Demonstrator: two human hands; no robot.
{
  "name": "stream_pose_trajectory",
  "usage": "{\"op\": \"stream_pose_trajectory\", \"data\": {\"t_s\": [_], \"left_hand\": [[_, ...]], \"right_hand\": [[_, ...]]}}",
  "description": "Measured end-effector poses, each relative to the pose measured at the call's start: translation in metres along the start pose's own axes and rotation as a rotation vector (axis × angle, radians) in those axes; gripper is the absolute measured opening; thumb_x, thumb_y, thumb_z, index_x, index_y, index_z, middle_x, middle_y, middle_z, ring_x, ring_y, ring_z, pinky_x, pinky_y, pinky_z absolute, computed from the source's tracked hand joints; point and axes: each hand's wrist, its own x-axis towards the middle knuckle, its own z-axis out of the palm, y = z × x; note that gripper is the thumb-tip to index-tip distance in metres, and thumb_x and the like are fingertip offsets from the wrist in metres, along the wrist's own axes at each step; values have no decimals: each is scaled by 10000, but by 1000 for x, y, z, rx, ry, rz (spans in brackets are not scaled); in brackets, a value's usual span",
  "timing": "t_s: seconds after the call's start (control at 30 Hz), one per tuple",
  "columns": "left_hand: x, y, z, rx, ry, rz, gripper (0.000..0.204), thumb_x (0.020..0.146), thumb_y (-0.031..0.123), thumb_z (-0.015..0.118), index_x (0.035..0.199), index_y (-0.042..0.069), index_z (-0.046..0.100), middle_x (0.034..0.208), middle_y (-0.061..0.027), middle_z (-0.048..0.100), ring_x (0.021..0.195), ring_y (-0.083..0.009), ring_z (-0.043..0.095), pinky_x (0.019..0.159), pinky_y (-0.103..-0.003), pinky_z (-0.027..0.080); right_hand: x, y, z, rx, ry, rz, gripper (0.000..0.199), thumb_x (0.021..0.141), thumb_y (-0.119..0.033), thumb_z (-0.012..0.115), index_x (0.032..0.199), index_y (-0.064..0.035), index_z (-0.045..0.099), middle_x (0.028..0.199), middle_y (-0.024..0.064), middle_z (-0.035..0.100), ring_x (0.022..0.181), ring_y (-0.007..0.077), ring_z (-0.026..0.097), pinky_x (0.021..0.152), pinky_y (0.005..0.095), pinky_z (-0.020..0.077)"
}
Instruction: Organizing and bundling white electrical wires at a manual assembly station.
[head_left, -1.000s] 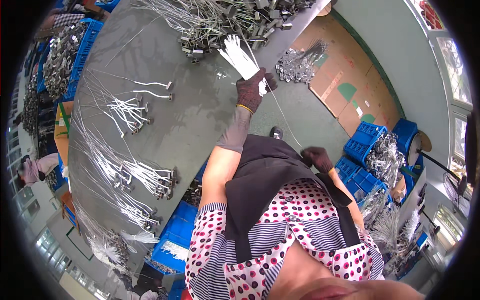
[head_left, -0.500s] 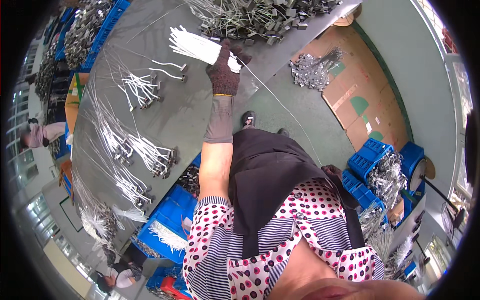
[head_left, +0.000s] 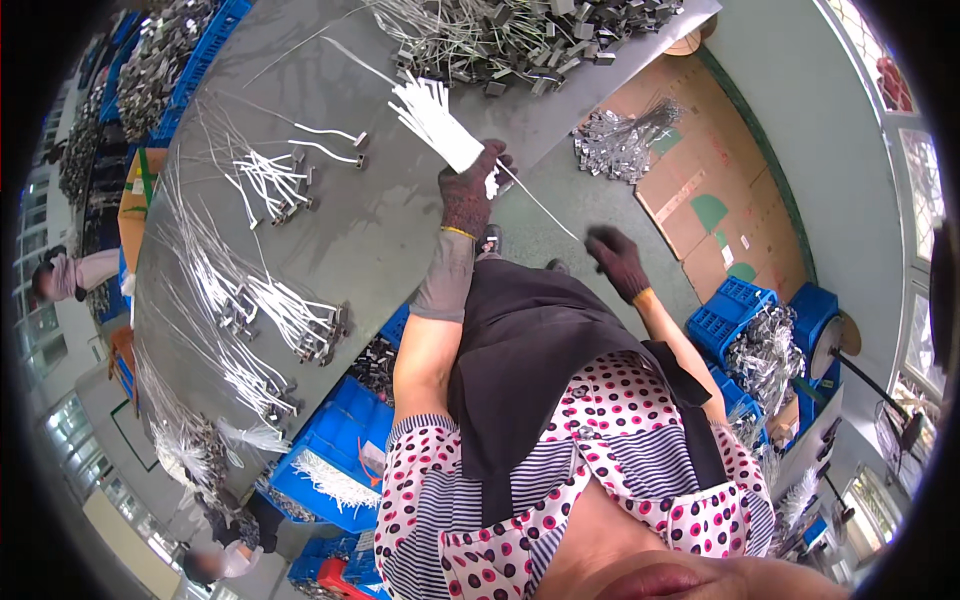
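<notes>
L hand (head_left: pixel 472 185) gripping white tube bundle (head_left: pixel 437 128) over grey table (head_left: pixel 375 215), lower ends part-hid. in grip, R hand (head_left: pixel 617 262) nr thin wire (head_left: pixel 542 209), can't tell if pinching, connector pile (head_left: pixel 535 42) cut off at top

Exposure bright overall, daylight look. Windows (head_left: pixel 912 165) far right of the grip of the left hand (head_left: pixel 470 190) blow out in patches; more bright panes (head_left: pixel 72 425) far down-left of it. White tubes (head_left: pixel 440 128) in the grip run near clipping; the dark right hand (head_left: pixel 620 262), down-right of the grip, loses detail. Tabletop (head_left: pixel 380 240) shows soft dark patches up-left of the grip, shadow or reflection, can't tell. Fisheye bends straight edges away from the grip, rim soft, corners black
</notes>
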Motion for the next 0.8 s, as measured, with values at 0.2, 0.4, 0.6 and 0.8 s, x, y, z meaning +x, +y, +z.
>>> {"op": "stream_pose_trajectory", "data": {"t_s": [0.2,0.4,0.6,0.8], "left_hand": [[2,1,-1,447,-26,93,124,926,132,628,954,51,717,849,-50,707,749,-163,668,657,-301,513],[48,35,-61,1450,-70,939,101,908,94,567,901,70,665,816,-87,700,735,-220,676,681,-349,523],[74,89,-93,916,593,99,383,872,348,696,967,-23,697,855,-107,727,724,-212,685,686,-371,530],[87,87,-159,1160,810,198,395,860,412,665,971,37,720,851,-114,738,777,-273,716,689,-412,536]], "right_hand": [[73,-160,92,75,-75,-195,624,931,-471,531,1294,36,540,1206,263,633,1044,329,657,855,387,528],[137,-203,151,-146,-41,-364,607,921,-494,537,1282,-5,555,1145,312,635,1152,417,590,981,471,458],[165,-230,104,-603,584,-622,507,874,-360,629,1256,-36,546,1169,241,628,1061,414,625,892,489,506],[185,-227,83,-1035,505,-490,395,876,-214,572,1234,-54,521,1300,234,553,1044,436,643,827,521,535]]}}
